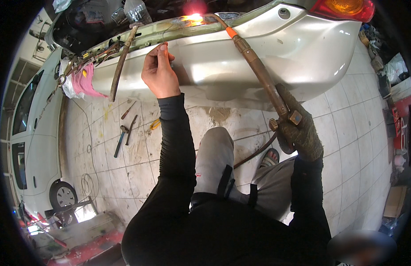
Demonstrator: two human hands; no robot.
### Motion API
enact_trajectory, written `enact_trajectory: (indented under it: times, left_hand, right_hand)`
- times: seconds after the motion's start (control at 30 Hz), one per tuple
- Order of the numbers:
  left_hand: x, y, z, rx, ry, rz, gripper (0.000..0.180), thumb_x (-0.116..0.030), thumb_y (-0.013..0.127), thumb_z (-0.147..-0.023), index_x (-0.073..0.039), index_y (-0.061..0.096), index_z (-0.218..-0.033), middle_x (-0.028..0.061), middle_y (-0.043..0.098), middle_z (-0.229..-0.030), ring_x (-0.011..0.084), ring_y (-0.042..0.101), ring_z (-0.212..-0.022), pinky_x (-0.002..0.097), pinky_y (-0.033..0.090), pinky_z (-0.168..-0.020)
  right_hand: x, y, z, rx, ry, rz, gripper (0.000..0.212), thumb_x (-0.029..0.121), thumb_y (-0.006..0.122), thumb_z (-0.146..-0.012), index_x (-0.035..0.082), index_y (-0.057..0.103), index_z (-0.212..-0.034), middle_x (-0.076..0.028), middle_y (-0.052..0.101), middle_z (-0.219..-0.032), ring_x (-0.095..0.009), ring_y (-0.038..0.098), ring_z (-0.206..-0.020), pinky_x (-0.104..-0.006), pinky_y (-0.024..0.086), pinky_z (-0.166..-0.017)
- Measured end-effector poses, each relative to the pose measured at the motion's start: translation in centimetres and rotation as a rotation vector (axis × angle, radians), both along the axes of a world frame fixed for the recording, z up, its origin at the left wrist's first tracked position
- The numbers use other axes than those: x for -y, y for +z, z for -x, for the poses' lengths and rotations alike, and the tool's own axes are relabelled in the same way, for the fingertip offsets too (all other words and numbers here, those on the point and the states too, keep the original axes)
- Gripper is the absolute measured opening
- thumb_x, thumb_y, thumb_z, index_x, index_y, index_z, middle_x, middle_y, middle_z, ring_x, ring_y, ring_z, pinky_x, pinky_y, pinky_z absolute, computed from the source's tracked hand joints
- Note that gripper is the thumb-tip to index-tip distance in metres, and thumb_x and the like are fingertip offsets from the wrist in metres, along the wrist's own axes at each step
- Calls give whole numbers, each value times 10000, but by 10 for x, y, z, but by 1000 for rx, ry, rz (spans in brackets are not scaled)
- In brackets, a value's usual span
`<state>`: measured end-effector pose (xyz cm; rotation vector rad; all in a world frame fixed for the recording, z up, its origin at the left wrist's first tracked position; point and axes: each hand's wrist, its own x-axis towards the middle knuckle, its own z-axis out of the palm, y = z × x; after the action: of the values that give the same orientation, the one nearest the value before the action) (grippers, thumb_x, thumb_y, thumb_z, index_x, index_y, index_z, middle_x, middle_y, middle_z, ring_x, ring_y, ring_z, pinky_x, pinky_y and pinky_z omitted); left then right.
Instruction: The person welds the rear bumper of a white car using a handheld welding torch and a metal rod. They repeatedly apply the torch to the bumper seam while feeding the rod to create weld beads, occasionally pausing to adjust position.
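My right hand (pixel 301 126), in a dirty work glove, is closed around the handle of a brass gas welding torch (pixel 257 66). The torch's thin bent tip reaches to a bright flame (pixel 195 17) on the scorched rear body edge of a car, above its silver bumper (pixel 210 57). My bare left hand (pixel 162 71) is raised in front of the bumper, thumb and fingers pinched on a thin wire rod (pixel 164 35). The rod rises from the fingertips and bends toward the glowing spot, whose surface is partly hidden by glare. A hose (pixel 256 153) hangs below the torch handle.
A wooden stick (pixel 122 64) leans on the bumper beside a pink cloth (pixel 83 82). A hammer (pixel 121 139) and other hand tools lie on the tiled floor. A tail light (pixel 343 9) is at upper right. A white car (pixel 39 146) stands at left, with cables near it.
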<state>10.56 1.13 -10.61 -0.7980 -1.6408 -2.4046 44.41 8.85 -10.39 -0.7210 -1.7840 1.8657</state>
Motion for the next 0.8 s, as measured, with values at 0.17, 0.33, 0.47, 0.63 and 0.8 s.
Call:
enact_trajectory:
  times: [0.17, 0.33, 0.47, 0.63, 0.8]
  left_hand:
    - [0, -2, 2, -16, -7, 8, 201, -158, 690, -996, 39, 726, -1023, 32, 686, -840, 62, 539, -700, 206, 415, -633]
    - [-1, 0, -1, 9, 4, 0, 206, -160, 693, -996, 42, 726, -1019, 32, 684, -837, 66, 540, -700, 209, 422, -645]
    - [0, -1, 0, 3, 3, 2, 211, -160, 691, -996, 48, 722, -1017, 35, 681, -834, 69, 540, -707, 212, 434, -660]
    - [0, -2, 2, -5, -11, 12, 215, -161, 696, -993, 52, 719, -1016, 40, 679, -832, 70, 542, -709, 213, 439, -669]
    - [-1, 0, -1, 12, -11, 21, 215, -162, 703, -989, 51, 720, -1016, 44, 684, -840, 69, 543, -707, 208, 433, -668]
  right_hand:
    - [3, 2, 4, -46, -22, 50, 774, 151, 694, -856, -3, 393, -1552, 5, 611, -857, -56, 528, -642, -231, 460, -584]
    - [7, 2, 4, -62, -39, 73, 767, 95, 664, -872, 26, 363, -1574, 54, 538, -709, -45, 474, -508, -215, 383, -459]
    - [6, 0, 5, -86, -21, 86, 761, 77, 645, -875, 30, 354, -1577, 44, 534, -685, -53, 463, -464, -224, 365, -429]
    - [5, -1, 5, -94, -12, 94, 749, 62, 628, -874, 27, 361, -1573, 39, 528, -662, -60, 463, -447, -231, 366, -423]
    - [3, -6, 5, -115, -21, 74, 755, 78, 647, -876, 21, 359, -1572, 30, 543, -663, -58, 469, -456, -237, 370, -423]
